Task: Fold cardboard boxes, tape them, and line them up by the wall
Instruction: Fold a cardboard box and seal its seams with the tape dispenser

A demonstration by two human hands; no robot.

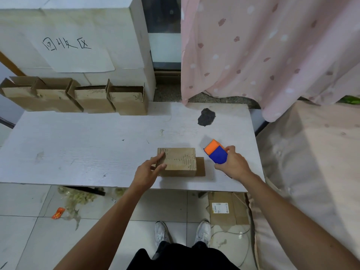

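Note:
A small folded cardboard box stands on the white table near its front edge, its closed flaps facing up. My left hand rests against the box's left end, fingers straight on the top and side. Just right of the box, my right hand grips a blue and orange tape dispenser held slightly above the table. Several open-topped cardboard boxes stand in a row along the white wall at the table's far left.
A dark patch marks the table's far right part. A pink curtain hangs at the right. Below the table lie a flat cardboard sheet, plastic scraps and an orange wrapper on the tiled floor.

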